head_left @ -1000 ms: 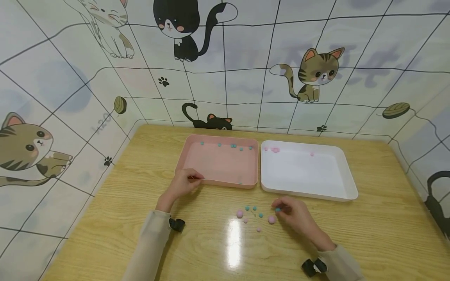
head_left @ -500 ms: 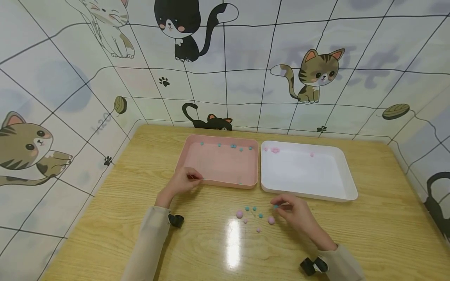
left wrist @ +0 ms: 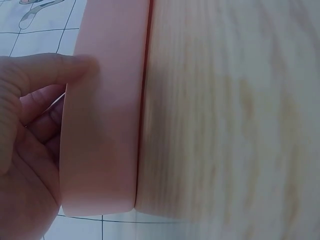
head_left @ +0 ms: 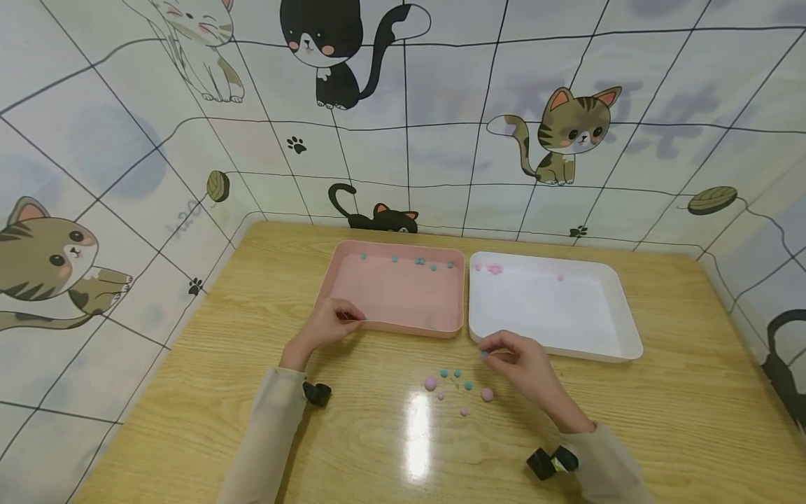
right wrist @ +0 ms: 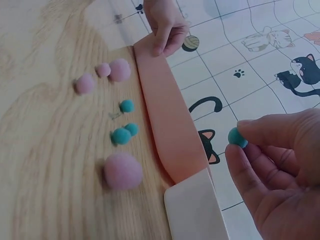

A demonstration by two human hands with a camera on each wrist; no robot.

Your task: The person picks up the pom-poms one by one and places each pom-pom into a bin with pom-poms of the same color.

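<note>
My right hand [head_left: 525, 367] pinches a small teal pom-pom [right wrist: 238, 137] between thumb and fingertip, raised near the front left corner of the white tray [head_left: 548, 308]. My left hand [head_left: 327, 325] grips the near rim of the pink tray [head_left: 397, 294] at its left end. In the left wrist view the thumb [left wrist: 82, 66] presses the outer wall, with other fingers behind the rim. On the table lie several loose pom-poms: large pink ones such as this pink pom-pom [right wrist: 123, 171], smaller pink ones, and teal ones like this teal pom-pom [right wrist: 127, 106].
The trays stand side by side on a wooden table [head_left: 352, 434], the pink one at left. Teal pom-poms [head_left: 420, 261] lie along the pink tray's far side. The white tray holds a few pink pieces [head_left: 495, 269]. A cat-patterned wall covering [head_left: 441, 161] rises behind.
My right hand has moved forward and slightly left, away from the loose pom-poms, with the teal pom-pom between its fingers. The left hand has kept its hold on the pink tray's rim.
</note>
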